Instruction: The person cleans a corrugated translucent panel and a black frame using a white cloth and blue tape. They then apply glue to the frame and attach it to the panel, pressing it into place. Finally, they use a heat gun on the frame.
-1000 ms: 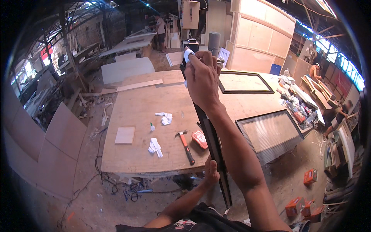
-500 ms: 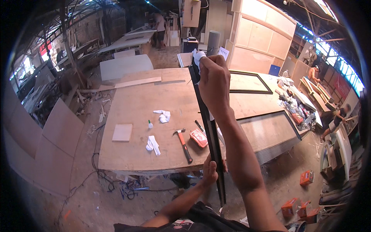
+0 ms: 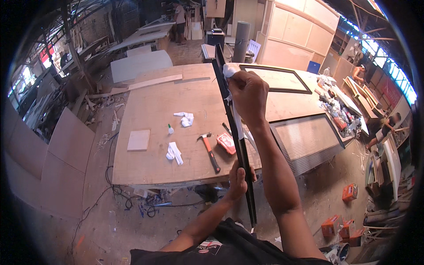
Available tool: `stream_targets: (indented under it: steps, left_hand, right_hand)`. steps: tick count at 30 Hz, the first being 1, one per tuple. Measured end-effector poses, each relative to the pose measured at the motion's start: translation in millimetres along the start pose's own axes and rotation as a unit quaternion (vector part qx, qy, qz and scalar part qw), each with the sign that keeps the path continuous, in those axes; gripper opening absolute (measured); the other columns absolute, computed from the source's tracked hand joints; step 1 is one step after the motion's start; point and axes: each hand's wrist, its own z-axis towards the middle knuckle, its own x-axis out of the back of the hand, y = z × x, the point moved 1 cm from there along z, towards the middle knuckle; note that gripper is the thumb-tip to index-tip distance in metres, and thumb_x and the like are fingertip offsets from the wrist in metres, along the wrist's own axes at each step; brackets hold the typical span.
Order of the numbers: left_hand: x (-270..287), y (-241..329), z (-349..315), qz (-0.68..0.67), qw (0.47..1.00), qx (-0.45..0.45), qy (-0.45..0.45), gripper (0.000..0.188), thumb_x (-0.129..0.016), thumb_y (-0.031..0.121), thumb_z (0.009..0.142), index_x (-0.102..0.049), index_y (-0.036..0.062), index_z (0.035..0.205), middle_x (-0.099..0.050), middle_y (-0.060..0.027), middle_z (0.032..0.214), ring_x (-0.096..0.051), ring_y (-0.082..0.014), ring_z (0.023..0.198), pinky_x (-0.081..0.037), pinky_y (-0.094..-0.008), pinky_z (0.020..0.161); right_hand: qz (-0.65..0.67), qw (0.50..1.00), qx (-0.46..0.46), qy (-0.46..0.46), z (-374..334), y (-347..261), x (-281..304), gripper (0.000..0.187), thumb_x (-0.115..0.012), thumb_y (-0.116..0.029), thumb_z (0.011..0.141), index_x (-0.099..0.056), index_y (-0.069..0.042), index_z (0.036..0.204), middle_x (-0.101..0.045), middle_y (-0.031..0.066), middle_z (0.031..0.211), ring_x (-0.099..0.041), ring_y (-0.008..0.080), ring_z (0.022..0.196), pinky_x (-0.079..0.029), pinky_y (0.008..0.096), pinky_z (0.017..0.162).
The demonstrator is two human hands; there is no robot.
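A long black frame piece (image 3: 243, 154), seen nearly edge-on, stands tilted up in front of me over the table's near edge. My left hand (image 3: 238, 180) is closed around its lower part, thumb toward me. Near the upper end, my right hand (image 3: 251, 95) pinches a bunched white cloth (image 3: 229, 70) against the black bar. A white strip of cloth hangs below that hand along the piece. Beyond my hands on the wooden tabletop (image 3: 154, 104) lie a hammer (image 3: 210, 152) with an orange and black handle and a red and white tub (image 3: 226, 143).
Two white rags (image 3: 174, 153) and a small green-capped bottle (image 3: 170, 129) lie at left, near a square board (image 3: 138, 140). A black frame (image 3: 300, 81) and a ribbed panel (image 3: 304, 139) lie at right. Orange boxes (image 3: 350, 192) stand on the floor. Other people work farther off.
My right hand with the cloth has slid down from the frame piece's top end, which now shows bare above it. My left hand keeps its hold. The view has tilted slightly downward.
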Motion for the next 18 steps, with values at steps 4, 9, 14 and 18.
stream_targets:
  steps: [4,9,14,18]
  left_hand:
    - [3,7,8,0.0,1.0,-0.008,0.024,0.051,-0.039,0.052,0.104,-0.046,0.0035,0.116,-0.058,-0.0071,0.077,-0.058,-0.0156,0.061,-0.048,-0.0293,0.056]
    - [14,16,19,0.047,0.994,-0.049,0.081,0.054,-0.038,0.047,0.106,-0.049,-0.0013,0.128,-0.059,-0.0069,0.092,-0.057,-0.0138,0.081,-0.047,-0.0288,0.073]
    - [41,15,22,0.151,0.974,-0.044,0.162,0.05,-0.037,0.045,0.107,-0.054,-0.0019,0.115,-0.057,-0.005,0.1,-0.053,-0.0129,0.09,-0.045,-0.0289,0.079]
    - [64,8,28,0.178,0.964,-0.094,0.176,0.042,-0.035,0.036,0.109,-0.056,0.0007,0.101,-0.059,-0.0042,0.091,-0.054,-0.0108,0.084,-0.045,-0.0278,0.073]
  right_hand:
    - [-0.045,0.997,0.006,-0.055,-36,16,-1,0.006,-0.071,-0.001,0.079,-0.073,0.0,0.085,-0.066,0.0134,0.074,-0.068,0.0226,0.065,-0.052,0.033,0.063]
    - [-0.022,0.995,-0.031,-0.097,-89,31,-6,0.009,-0.07,0.001,0.078,-0.072,0.001,0.087,-0.064,0.0149,0.075,-0.066,0.0266,0.068,-0.051,0.0345,0.063]
    - [-0.021,0.985,-0.044,-0.166,-134,35,-4,0.013,-0.07,0.001,0.078,-0.072,0.001,0.091,-0.063,0.0166,0.078,-0.065,0.0299,0.069,-0.051,0.0372,0.063]
    - [-0.026,0.98,-0.06,-0.19,-172,41,-4,0.009,-0.068,-0.002,0.08,-0.071,0.0,0.089,-0.063,0.0171,0.08,-0.065,0.0334,0.071,-0.051,0.0414,0.064]
